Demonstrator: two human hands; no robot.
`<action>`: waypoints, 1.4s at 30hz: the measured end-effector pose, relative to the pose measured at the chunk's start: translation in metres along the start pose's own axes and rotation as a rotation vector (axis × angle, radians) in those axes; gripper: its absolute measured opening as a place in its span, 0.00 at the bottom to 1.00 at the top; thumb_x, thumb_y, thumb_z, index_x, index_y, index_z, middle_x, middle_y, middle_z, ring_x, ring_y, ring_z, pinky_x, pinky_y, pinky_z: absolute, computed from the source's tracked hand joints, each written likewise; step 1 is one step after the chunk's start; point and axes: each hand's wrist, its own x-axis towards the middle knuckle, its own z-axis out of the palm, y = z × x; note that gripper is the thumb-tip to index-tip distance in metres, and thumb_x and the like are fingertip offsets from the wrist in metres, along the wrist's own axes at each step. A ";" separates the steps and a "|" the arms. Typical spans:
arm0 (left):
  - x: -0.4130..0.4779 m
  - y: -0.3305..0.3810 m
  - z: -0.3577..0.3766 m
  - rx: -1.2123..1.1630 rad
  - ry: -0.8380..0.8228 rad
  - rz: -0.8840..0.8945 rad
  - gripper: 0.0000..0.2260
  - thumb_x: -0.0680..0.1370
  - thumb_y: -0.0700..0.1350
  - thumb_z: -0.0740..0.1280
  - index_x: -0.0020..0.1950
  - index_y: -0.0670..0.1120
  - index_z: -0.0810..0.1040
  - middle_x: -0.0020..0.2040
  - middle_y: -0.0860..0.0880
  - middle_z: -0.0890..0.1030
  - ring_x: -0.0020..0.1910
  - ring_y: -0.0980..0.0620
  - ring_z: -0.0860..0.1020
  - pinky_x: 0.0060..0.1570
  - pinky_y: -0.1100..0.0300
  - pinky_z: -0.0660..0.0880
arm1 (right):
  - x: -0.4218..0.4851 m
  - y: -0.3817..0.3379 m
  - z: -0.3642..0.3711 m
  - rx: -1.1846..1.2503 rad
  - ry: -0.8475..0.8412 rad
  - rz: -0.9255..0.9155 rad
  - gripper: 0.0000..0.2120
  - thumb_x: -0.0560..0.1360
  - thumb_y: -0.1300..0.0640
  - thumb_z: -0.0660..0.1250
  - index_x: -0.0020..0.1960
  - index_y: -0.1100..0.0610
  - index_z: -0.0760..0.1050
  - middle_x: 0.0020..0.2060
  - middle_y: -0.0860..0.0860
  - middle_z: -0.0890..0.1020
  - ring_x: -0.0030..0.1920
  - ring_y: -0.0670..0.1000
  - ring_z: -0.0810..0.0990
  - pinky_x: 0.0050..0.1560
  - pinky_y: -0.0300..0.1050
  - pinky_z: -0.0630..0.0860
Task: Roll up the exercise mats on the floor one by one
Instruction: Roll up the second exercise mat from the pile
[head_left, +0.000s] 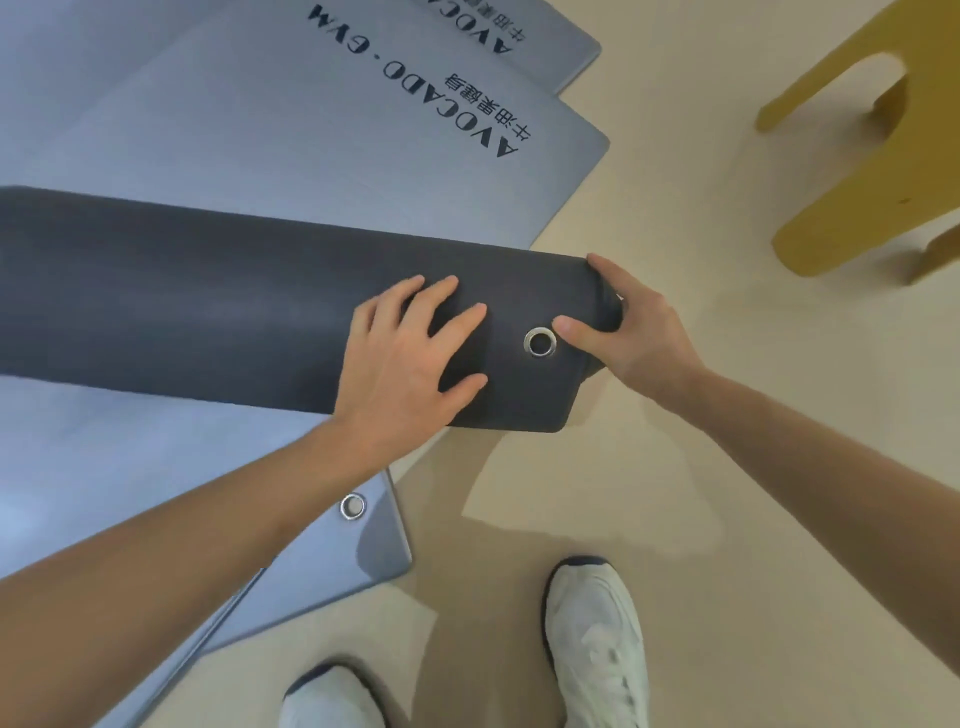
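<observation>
Cupping the right end of the dark rolled mat (208, 306), the right hand (628, 332) is curling its fingers over the end face while its thumb is lying on top, just beside a metal eyelet (540, 342) in the roll's loose outer edge. The left hand (410, 358) is lying flat on the roll just left of that eyelet, fingers straight and spread, pressing down rather than holding anything. The rolled mat is stretching from the left edge of the scene to the middle, resting on a stack of flat blue-grey mats (260, 130) (their black lettering, upside down from this side, is showing the word AVOCADO). One flat mat's near corner, carrying a second eyelet (352, 505), is sticking out under the left forearm. A beige floor (727, 467) is showing to the right, a yellow wooden stool (857, 171) is standing at the far right, and two white shoes (597, 639) are showing at the near edge.
</observation>
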 end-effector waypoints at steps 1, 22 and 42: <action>-0.007 0.011 -0.012 -0.067 -0.013 -0.052 0.26 0.74 0.59 0.71 0.69 0.51 0.79 0.73 0.44 0.75 0.71 0.38 0.71 0.63 0.42 0.71 | -0.008 -0.012 -0.003 -0.004 -0.007 0.031 0.40 0.73 0.42 0.77 0.79 0.44 0.64 0.64 0.42 0.78 0.63 0.47 0.79 0.64 0.43 0.78; -0.077 0.030 -0.314 -0.387 -0.022 -0.763 0.45 0.65 0.70 0.74 0.76 0.48 0.70 0.72 0.50 0.71 0.66 0.43 0.72 0.52 0.47 0.79 | -0.168 -0.332 -0.040 0.399 -0.565 0.221 0.30 0.83 0.56 0.65 0.82 0.48 0.58 0.40 0.42 0.84 0.51 0.49 0.84 0.62 0.49 0.79; -0.065 -0.080 -0.431 -0.498 -0.001 -0.823 0.28 0.68 0.54 0.79 0.67 0.49 0.82 0.57 0.53 0.79 0.49 0.58 0.75 0.56 0.66 0.71 | -0.129 -0.391 -0.007 -0.033 -0.482 -0.211 0.41 0.76 0.68 0.70 0.81 0.46 0.58 0.66 0.39 0.73 0.67 0.42 0.72 0.74 0.44 0.68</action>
